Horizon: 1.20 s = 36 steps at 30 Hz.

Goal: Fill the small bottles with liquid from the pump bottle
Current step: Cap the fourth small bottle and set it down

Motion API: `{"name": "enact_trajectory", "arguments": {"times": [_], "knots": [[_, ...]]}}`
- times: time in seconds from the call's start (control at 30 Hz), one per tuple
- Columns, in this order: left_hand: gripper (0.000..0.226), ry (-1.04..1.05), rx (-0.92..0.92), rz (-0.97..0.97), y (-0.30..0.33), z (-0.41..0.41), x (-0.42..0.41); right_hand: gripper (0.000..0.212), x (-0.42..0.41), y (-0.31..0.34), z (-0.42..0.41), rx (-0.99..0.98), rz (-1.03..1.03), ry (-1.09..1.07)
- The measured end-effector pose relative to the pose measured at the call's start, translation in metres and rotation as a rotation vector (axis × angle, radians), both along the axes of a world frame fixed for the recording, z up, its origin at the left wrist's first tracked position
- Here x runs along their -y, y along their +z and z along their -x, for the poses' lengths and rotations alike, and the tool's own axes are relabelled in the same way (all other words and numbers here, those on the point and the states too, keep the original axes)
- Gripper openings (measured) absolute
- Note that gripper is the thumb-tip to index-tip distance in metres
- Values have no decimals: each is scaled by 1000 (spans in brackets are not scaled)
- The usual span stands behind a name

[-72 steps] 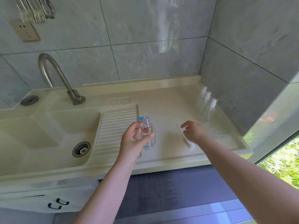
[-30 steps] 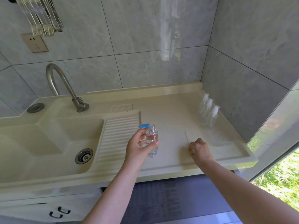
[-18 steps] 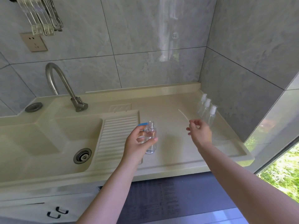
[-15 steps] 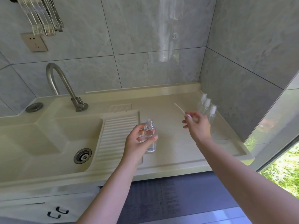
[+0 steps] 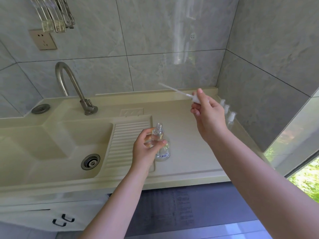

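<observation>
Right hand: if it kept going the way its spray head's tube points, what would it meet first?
The right hand pinches a spray head whose tube points up-left toward the tiled back wall. Nothing visibly stands between, so probably the wall, though depth is unclear.

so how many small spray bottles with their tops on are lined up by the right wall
3, in a row along the right wall: the far bottle, the middle bottle, and the near bottle. The right hand overlaps that area, so another might be hidden.
</observation>
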<state>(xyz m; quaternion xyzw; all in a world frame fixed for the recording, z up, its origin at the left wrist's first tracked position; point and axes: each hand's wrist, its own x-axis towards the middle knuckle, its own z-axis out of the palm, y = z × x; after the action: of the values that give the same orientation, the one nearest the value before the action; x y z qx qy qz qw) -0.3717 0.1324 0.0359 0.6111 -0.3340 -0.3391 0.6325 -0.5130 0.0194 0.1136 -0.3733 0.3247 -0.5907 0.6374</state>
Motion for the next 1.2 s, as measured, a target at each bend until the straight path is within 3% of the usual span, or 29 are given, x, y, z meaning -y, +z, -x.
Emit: {"name": "enact_trajectory", "arguments": {"times": [0.07, 0.17, 0.43, 0.57, 0.7, 1.0, 1.2], "knots": [[41, 8, 9, 4, 0, -2, 0, 25, -1, 2, -1, -162, 76, -40], [42, 33, 37, 14, -3, -7, 0, 18, -4, 4, 0, -345, 147, -44], [42, 89, 92, 9, -5, -15, 7, 4, -11, 6, 1, -204, 86, 69], [41, 91, 91, 8, -4, -14, 7, 17, -7, 5, 2, -336, 160, -65], [41, 82, 95, 19, -1, -16, 6, 12, -7, 6, 1, -372, 176, -62], [41, 15, 187, 8, 4, -19, 5, 21, -8, -2, -7, -483, 206, 56], [42, -46, 229, 0, 8, -16, 10, 41, -6, -1, -16, -633, 350, 224]]}}
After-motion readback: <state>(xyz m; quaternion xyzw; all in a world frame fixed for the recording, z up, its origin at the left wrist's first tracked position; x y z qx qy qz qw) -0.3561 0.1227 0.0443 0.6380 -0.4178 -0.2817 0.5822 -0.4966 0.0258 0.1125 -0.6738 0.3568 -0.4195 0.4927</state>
